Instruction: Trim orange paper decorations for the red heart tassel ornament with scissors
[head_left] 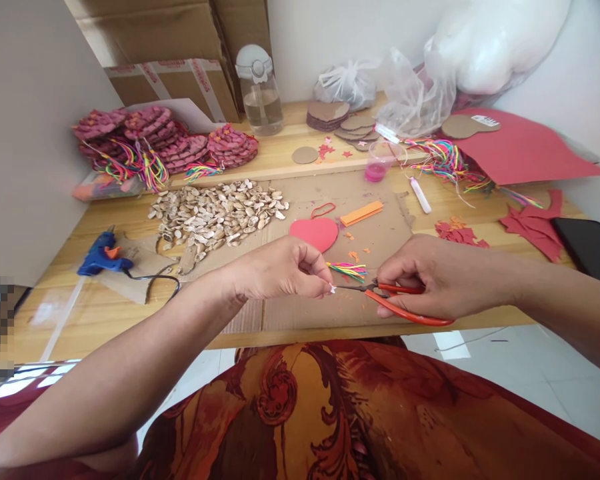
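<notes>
My left hand (280,270) is closed in a pinch on a tiny white piece (333,289) at its fingertips. My right hand (430,277) grips small red-handled scissors (405,303), whose blades point left and meet the white piece. Both hands hover over the near edge of a cardboard sheet (380,233). Just behind them lie a bundle of multicoloured threads (349,270) and a red foam heart (314,232) with a loop.
A pile of pistachio shells (215,213) lies at the centre left, with a blue glue gun (103,257) nearer the left. Pink shell-covered discs (165,140), a water bottle (260,90), cardboard discs (340,120), a pink cup (377,163), red sheets (525,150) and a phone (590,247) are around.
</notes>
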A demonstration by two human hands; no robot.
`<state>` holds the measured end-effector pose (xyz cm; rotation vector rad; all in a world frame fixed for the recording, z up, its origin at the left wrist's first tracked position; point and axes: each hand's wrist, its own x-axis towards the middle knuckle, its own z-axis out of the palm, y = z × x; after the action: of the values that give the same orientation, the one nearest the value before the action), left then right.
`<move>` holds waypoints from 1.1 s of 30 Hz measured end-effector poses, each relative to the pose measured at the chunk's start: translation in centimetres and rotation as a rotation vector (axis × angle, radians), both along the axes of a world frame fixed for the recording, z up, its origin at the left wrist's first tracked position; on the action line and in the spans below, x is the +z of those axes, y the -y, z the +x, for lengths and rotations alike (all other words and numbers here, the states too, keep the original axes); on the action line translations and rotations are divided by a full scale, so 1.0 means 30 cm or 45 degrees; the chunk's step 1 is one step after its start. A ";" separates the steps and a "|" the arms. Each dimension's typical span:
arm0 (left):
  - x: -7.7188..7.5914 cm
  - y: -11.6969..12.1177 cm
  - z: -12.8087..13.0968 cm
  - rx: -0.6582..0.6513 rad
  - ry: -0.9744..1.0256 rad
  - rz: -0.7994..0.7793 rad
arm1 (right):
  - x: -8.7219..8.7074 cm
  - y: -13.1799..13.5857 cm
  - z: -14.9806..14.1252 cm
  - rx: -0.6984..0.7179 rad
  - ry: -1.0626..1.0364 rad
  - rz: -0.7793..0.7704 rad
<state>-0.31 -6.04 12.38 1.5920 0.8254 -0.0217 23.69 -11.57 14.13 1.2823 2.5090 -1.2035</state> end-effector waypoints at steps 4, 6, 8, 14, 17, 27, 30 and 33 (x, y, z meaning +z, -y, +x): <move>0.001 -0.003 -0.001 -0.034 -0.001 0.044 | 0.001 -0.002 0.001 -0.013 0.000 -0.005; 0.001 -0.004 -0.001 -0.039 0.000 0.051 | 0.002 -0.001 0.002 -0.008 -0.016 -0.009; -0.001 -0.005 0.000 -0.039 -0.004 0.055 | 0.005 -0.002 0.003 0.005 -0.016 -0.005; -0.008 -0.004 0.000 -0.032 0.019 0.041 | 0.010 -0.001 -0.002 -0.013 0.018 -0.044; -0.009 -0.005 0.000 -0.024 0.024 0.043 | 0.002 0.004 -0.005 -0.072 -0.022 -0.043; -0.002 -0.003 0.001 -0.030 0.008 0.063 | 0.012 0.000 -0.004 0.010 0.002 0.061; -0.002 -0.003 0.001 -0.033 0.010 0.063 | 0.016 0.000 -0.005 0.036 -0.005 0.116; 0.000 -0.003 0.000 -0.035 0.018 0.053 | 0.023 0.002 -0.009 0.063 0.013 0.140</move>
<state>-0.30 -5.94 12.37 1.6411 0.7977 -0.0127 23.41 -11.62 14.81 1.2372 2.6167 -1.0603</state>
